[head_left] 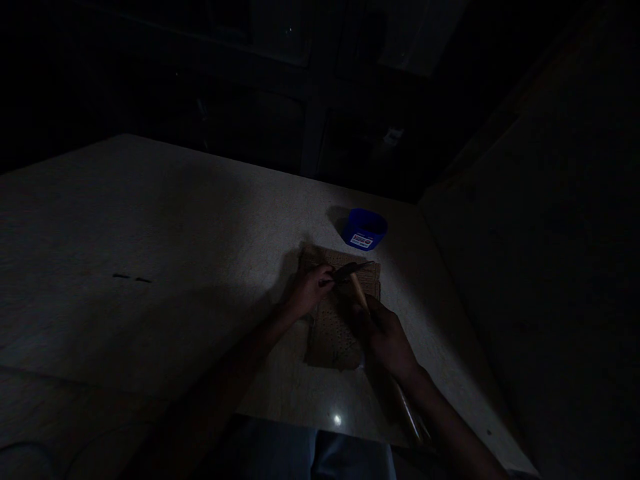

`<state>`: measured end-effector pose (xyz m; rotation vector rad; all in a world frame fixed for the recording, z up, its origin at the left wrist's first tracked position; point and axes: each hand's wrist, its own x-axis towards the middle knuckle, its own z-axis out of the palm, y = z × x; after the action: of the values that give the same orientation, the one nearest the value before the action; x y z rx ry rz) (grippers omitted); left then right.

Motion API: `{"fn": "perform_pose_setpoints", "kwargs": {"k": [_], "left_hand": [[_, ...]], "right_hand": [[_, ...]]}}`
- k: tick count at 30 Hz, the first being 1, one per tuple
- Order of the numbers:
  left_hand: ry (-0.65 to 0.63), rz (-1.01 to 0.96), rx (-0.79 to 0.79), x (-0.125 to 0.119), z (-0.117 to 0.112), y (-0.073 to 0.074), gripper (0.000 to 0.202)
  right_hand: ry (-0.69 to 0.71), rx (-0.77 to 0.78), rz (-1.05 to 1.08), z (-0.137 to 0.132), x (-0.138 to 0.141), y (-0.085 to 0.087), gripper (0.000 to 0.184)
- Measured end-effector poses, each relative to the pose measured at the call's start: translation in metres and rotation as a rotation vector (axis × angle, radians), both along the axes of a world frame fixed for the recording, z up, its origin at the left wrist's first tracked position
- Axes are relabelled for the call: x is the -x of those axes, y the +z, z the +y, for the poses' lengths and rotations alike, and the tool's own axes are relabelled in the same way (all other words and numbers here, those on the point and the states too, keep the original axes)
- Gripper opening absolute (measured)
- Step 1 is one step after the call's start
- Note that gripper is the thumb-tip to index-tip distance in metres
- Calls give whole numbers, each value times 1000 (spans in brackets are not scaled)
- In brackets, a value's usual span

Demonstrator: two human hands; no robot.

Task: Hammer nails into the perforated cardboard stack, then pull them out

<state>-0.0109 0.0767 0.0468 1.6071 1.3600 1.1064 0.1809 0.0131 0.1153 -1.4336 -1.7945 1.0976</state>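
Note:
My right hand (387, 333) is wrapped round the wooden handle of a hammer (359, 291), whose dark head lies over a piece of brown cardboard (333, 337). Close by the hammer head, my left hand (314, 287) is closed, its fingertips pinched together above the cardboard. Whatever sits between those fingertips is too small and dark to make out. Many small holes or marks dot the cardboard, which rests flat on the pale surface. Just beyond its far edge stands a blue plastic tub (365, 230) with a white label.
The pale tabletop (200, 220) spreads widely to the left, with two small dark strips (131, 277) on it. A dark wall (540, 267) rises along the right. The person's legs (295, 450) are at the near edge. Dim light hides most of the background.

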Motion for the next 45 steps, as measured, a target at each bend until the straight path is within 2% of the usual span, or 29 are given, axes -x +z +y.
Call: {"fn": "perform_pose_setpoints", "kwargs": {"k": [7,14,22,30,33,36,38,40,43,45], "left_hand": [[-26,23,-63,2,-1,-2,29],[-2,55,-83,4,-2,-4,33],[48,14,-31,-1,-2,-2,34],[64,8,-24,-4,0,0,28],[53,-7,-20,-3,1,-3,27],[34,-34,-25,-1,1,-7,25],[29,-40,-31,0,1,-9,25],[23,-30,-32,1,0,-12,28],[25,-4,-39,3,1,-17,46],[23,-4,-60,5,1,-22,65]], "right_hand": [[-166,-9,135,-8,-2,-4,45],[-299,79,322,-27,9,-15,41],[-399,192,542,-48,29,-41,35],[-440,172,583,-59,32,-47,30],[-445,160,557,-57,31,-42,30],[-442,164,489,-47,25,-29,32],[-389,109,385,-36,18,-17,35],[-280,5,229,-25,8,-2,39],[-94,-93,53,-17,-2,18,43],[-30,-148,-11,-17,-4,25,43]]}}
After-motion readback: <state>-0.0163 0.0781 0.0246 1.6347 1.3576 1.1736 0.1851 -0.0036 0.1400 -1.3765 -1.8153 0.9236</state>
